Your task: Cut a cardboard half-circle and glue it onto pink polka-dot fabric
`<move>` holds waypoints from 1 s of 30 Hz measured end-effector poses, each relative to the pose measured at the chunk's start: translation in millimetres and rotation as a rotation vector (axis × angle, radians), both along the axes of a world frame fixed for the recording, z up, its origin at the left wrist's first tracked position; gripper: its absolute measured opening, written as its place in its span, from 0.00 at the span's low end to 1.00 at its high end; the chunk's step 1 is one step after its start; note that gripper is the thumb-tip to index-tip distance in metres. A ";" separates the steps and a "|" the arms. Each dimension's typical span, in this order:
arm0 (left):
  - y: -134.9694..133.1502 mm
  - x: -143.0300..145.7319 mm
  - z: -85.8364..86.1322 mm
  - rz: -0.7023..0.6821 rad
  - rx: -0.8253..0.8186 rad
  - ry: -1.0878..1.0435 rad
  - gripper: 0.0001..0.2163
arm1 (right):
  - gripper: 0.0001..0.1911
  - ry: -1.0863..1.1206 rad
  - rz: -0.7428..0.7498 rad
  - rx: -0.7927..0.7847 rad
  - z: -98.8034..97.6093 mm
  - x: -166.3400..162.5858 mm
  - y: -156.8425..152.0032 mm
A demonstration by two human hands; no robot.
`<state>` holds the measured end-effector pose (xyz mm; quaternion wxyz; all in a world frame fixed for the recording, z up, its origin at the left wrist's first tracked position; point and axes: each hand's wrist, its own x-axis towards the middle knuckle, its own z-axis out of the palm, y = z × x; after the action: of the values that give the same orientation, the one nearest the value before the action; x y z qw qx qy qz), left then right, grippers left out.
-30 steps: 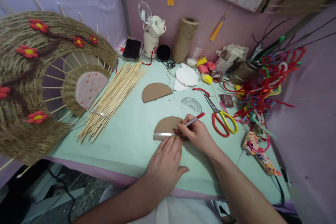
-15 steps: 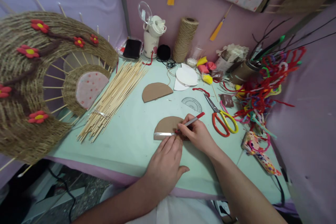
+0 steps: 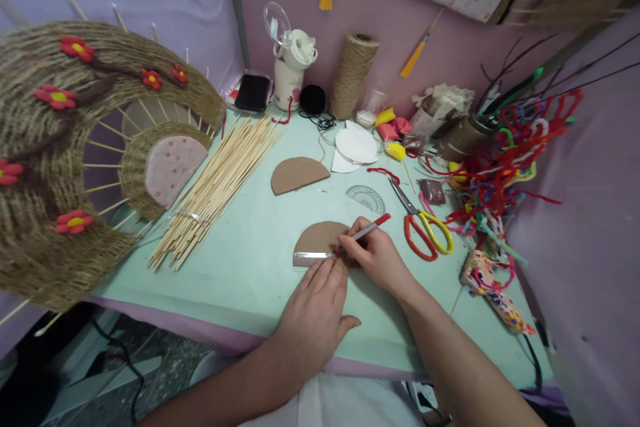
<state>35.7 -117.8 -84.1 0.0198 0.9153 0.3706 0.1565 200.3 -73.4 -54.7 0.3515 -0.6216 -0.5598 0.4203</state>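
Note:
A brown cardboard half-circle (image 3: pixel 319 235) lies in front of me with a shiny ruler (image 3: pixel 311 255) across it near the straight edge. My left hand (image 3: pixel 317 303) lies flat, fingertips on the ruler and the cardboard, thumb out to the side. In my right hand (image 3: pixel 373 255) is a grey pen with a red end (image 3: pixel 371 227), held in a writing grip. Its tip points down at the ruler's upper edge, partly hidden by my fingers. Another cardboard half-circle (image 3: pixel 300 174) lies farther back. A clear protractor (image 3: pixel 366 199) rests behind my right hand.
Scissors (image 3: pixel 420 220) lie at right, near pipe cleaners (image 3: pixel 520 140) and a patterned glue gun (image 3: pixel 495 290). A bundle of thin sticks (image 3: pixel 215 193) and a large woven fan piece (image 3: pixel 40 147) occupy the left. Twine (image 3: pixel 354 77) and a white bottle (image 3: pixel 290 70) stand at the back.

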 end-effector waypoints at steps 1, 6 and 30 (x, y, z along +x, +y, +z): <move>0.0 0.0 -0.2 -0.001 -0.004 -0.001 0.32 | 0.14 -0.002 -0.003 -0.001 0.1 -0.1 -0.1; 0.3 -0.3 0.3 -0.009 -0.008 0.005 0.31 | 0.13 0.004 -0.002 -0.003 -0.1 0.4 -0.6; -0.7 -1.1 -2.4 -0.021 -0.030 0.008 0.32 | 0.13 0.033 -0.009 0.008 -0.9 -0.5 -1.0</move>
<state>34.6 -118.5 -86.5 0.0339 0.9194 0.3632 0.1471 199.8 -74.4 -55.6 0.3651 -0.6155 -0.5530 0.4267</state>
